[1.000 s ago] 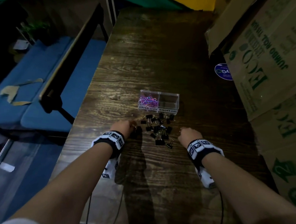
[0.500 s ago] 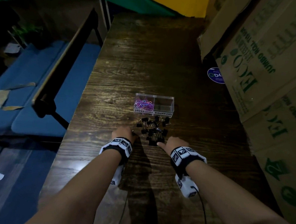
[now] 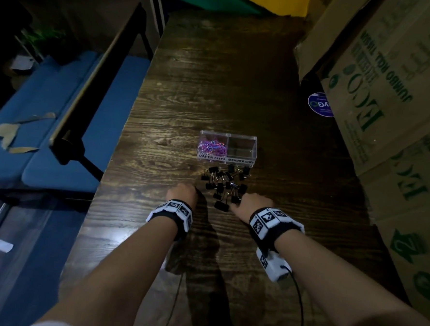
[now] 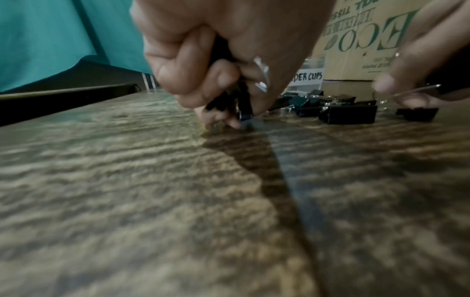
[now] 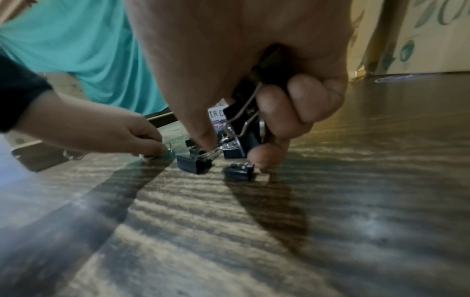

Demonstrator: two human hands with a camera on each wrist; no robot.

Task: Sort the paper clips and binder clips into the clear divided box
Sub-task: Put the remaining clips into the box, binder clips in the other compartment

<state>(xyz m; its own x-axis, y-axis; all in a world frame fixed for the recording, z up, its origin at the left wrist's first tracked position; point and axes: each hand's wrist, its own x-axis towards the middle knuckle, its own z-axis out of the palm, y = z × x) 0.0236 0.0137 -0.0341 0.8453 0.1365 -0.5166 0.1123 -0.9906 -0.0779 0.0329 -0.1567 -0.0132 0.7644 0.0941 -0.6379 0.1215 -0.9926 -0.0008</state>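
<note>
With both my left hand (image 4: pixel 223 66) and right hand (image 5: pixel 257 84) curled full of binder clips (image 3: pixel 224 186) just short of the clear divided box (image 3: pixel 228 148), I judge that one could spill reaching for more.

Dim, grainy views — long shadows, blurred wrist pictures, warped edges.

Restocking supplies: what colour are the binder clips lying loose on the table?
Black bodies with silver wire handles; the binder clips show best in the right wrist view.
</note>
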